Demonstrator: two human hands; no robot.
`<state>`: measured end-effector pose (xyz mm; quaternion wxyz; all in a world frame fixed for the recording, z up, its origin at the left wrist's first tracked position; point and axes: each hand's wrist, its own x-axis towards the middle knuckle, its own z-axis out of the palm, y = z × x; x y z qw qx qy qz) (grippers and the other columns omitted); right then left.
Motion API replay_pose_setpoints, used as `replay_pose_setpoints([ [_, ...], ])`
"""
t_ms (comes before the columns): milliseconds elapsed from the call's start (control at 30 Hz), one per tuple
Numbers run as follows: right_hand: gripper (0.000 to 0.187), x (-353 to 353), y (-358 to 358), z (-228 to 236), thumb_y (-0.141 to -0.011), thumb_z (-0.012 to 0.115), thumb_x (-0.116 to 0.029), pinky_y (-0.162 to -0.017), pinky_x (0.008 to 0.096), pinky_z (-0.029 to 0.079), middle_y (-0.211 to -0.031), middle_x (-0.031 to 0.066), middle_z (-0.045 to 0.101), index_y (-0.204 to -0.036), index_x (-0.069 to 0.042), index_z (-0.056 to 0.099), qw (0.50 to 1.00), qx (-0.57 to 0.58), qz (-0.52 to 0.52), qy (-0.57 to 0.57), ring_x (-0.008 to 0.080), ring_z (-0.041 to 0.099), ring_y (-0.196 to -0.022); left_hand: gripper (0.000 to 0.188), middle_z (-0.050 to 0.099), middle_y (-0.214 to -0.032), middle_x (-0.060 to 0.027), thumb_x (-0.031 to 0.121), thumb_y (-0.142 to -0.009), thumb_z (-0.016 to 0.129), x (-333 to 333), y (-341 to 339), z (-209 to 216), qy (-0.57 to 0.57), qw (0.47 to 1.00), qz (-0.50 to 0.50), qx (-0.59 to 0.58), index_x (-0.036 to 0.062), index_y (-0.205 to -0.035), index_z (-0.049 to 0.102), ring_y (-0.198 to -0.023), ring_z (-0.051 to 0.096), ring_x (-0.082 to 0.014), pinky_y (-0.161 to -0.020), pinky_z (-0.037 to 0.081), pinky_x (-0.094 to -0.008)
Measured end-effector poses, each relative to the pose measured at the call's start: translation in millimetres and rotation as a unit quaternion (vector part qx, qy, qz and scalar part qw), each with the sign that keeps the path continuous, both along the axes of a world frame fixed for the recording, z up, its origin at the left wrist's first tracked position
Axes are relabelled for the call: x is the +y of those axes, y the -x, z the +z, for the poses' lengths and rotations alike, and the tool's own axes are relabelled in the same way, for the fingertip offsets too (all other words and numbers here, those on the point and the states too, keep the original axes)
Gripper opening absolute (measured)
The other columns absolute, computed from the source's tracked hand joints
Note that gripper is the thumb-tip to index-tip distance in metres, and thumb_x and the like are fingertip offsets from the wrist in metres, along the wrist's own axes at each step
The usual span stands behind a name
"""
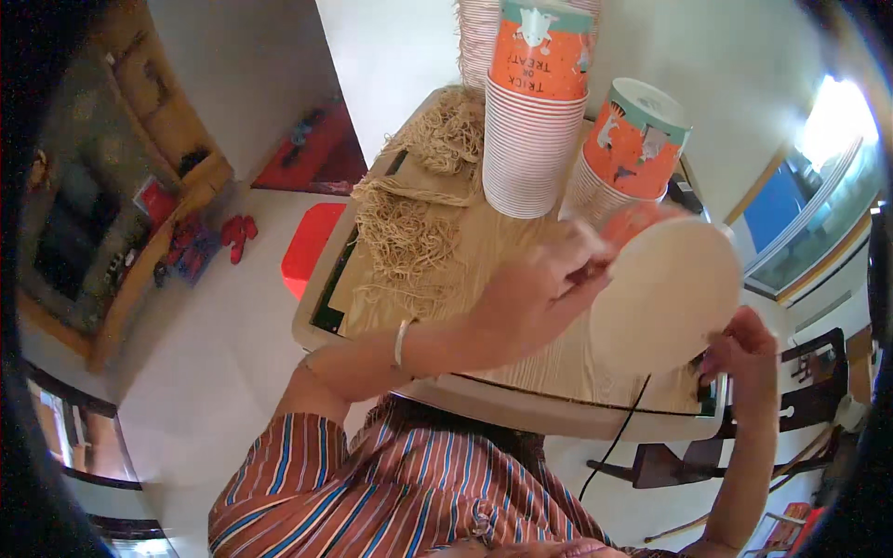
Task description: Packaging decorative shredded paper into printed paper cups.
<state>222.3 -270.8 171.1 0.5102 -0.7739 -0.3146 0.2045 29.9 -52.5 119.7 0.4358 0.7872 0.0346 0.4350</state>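
Observation:
An orange paper bucket is held up over the table's right part, its pale round end turned toward me. At its upper left edge my left hand is closed in a pinch, somewhat blurred; whether a string is between those fingers too I cannot tell. My right hand has its fingers closed at the lower right edge of the same bucket. Beyond my hands stands a tall stack of nested paper buckets, upside down, orange and green with pale rims. A shorter stack is beside it, partly hidden behind the held bucket.
Loose beige strings lie in heaps on the left of the wood-topped table. A red stool stands past its left edge. A black cable hangs from the front edge. Dark wooden furniture is at the right.

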Motion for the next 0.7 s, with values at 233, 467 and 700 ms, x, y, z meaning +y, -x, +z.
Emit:
replay_pose_setpoints([
  [233, 0.009, 64, -70, 66, -0.090, 0.062, -0.011, -0.068, 0.0233, 0.048, -0.080, 0.0005, 0.060, -0.097, -0.007, 0.060, 0.923, -0.328, -0.049, -0.195, 0.0083, 0.059, -0.072, 0.018, 0.061, -0.093, -0.0135, 0.003, -0.081, 0.062, 53, -82, 80, -0.228, 0.936, 0.124, -0.240, 0.0019, -0.099, 0.063, -0.082, 0.061, -0.0325, -0.069, 0.050, -0.0382],
  [467, 0.019, 160, -167, 83, -0.085, 0.064, -0.014, -0.077, 0.0284, 0.052, -0.090, 0.0087, 0.067, -0.099, -0.003, 0.059, 0.903, -0.320, -0.046, -0.282, 0.0148, 0.064, -0.081, 0.020, 0.065, -0.094, -0.0142, 0.005, -0.082, 0.063, 116, -146, 115, -0.288, 0.895, 0.150, -0.307, 0.0016, -0.101, 0.066, -0.086, 0.064, -0.0319, -0.074, 0.053, -0.0380],
  [700, 0.012, 220, -209, 49, -0.083, 0.065, -0.012, -0.074, 0.0266, 0.048, -0.083, 0.0057, 0.065, -0.085, -0.006, 0.055, 0.921, -0.229, -0.011, -0.316, 0.0130, 0.061, -0.082, 0.019, 0.065, -0.097, -0.0141, 0.005, -0.083, 0.061, 154, -174, 94, -0.323, 0.901, 0.217, -0.192, 0.0037, -0.101, 0.067, -0.086, 0.064, -0.0321, -0.074, 0.053, -0.0394],
])
